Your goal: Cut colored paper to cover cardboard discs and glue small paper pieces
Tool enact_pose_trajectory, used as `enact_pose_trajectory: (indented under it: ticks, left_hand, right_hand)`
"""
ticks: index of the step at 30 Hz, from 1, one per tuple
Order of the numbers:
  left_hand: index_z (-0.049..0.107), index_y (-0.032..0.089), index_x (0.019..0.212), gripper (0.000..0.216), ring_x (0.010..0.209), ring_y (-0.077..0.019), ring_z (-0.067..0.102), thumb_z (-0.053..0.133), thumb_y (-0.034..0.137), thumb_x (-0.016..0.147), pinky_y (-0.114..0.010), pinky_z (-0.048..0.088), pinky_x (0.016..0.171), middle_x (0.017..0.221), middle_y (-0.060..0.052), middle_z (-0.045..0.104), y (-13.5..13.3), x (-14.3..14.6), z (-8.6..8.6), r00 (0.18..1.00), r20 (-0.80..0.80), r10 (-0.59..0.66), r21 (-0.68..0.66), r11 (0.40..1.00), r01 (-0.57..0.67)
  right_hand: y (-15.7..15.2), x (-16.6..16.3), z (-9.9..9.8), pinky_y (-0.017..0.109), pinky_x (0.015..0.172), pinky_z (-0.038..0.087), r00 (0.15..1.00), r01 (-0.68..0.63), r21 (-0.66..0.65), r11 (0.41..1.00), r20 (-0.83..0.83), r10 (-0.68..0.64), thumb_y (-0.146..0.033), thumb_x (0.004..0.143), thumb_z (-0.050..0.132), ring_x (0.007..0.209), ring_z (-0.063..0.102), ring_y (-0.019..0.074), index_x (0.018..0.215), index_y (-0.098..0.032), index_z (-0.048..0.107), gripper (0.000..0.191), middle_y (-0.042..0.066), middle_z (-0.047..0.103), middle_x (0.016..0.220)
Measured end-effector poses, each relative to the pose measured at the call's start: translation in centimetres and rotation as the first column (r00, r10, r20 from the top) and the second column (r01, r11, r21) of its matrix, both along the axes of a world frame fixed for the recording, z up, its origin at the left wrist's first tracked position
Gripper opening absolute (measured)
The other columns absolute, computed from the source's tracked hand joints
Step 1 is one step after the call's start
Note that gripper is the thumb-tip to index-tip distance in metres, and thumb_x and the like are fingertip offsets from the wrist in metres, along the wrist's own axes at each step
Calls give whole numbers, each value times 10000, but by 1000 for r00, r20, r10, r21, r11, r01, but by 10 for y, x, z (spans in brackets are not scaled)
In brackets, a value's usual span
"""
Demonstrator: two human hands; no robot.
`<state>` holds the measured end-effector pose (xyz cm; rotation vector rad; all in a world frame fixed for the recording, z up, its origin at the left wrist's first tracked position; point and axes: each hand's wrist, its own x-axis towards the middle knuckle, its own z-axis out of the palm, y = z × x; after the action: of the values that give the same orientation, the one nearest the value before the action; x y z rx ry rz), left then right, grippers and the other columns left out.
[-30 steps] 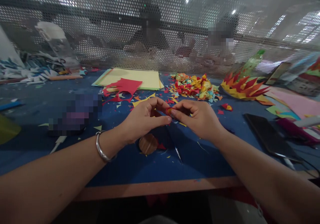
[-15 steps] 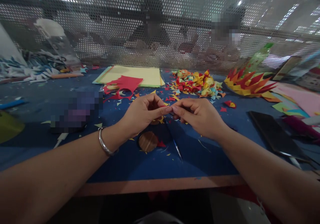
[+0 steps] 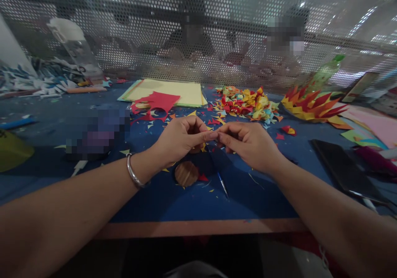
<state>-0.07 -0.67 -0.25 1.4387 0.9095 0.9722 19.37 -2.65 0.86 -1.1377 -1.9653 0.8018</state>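
Observation:
My left hand (image 3: 185,139) and my right hand (image 3: 248,143) meet over the middle of the blue table, thumbs and fingertips pinched together and touching. Whatever lies between the fingertips is hidden or too small to name. Below them on the tabletop rests a round wooden disc (image 3: 186,173), with a small red paper scrap (image 3: 203,178) at its right edge. A thin blue tool with a pale metal tip (image 3: 222,183) lies right of the disc. Part of a second round piece shows under my left fingers. Small cut paper scraps are scattered around.
Yellow paper sheets (image 3: 173,92) with a cut red sheet (image 3: 161,101) lie behind my hands. A pile of folded coloured paper (image 3: 248,102) and a spiky red-yellow paper piece (image 3: 312,106) sit back right. A dark phone (image 3: 344,168) lies right; a perforated screen (image 3: 139,29) stands behind.
The whole view has shifted slightly, so things appear a little further right. My hands stay pinched together in nearly the same pose.

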Motion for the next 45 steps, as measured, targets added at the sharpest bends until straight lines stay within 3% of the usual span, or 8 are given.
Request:
enact_pose_trajectory:
  ticks: [8,13,21,28,45]
  left_hand:
    - [580,179,769,368,547,-96,608,741,507,818,-207,492,530,651,2,657,-5,-1,3,996,-13,84,-22,996,-84]
    - [605,169,803,312,669,-117,682,752,442,826,-209,537,613,745,-14,701,-10,0,3,993,86,80,-123,990,-69]
    - [624,170,843,282,660,-110,667,784,397,796,-228,554,650,751,3,694,-11,0,3,983,161,89,-151,986,-64]
    - [614,161,827,270,659,-106,672,822,318,755,-224,538,634,755,-3,708,-9,0,2,979,185,84,-158,986,-54]
    - [629,162,877,226,698,-84,650,796,289,794,-223,517,689,746,25,662,-6,-6,2,968,248,-26,-210,974,80]
  right_hand:
    - [-5,-2,0,247,590,414,984,114,278,954,99,-147,-278,949,582,612,554,121,856,-175,698,181,0,659,691]
    - [-6,-4,-3,262,683,449,974,94,460,883,143,-178,-233,960,573,704,610,137,885,-167,706,167,25,700,786]
    - [-7,-6,-9,290,699,477,953,50,568,822,219,-210,-237,961,551,747,647,172,947,-186,725,182,47,730,824]
    - [-9,-8,-11,288,665,457,935,33,570,821,273,-227,-248,947,571,715,626,166,952,-172,728,174,48,711,785]
    - [-9,-7,-11,258,605,464,984,108,380,919,92,-153,-309,912,660,674,598,132,1053,-174,724,205,18,680,779]
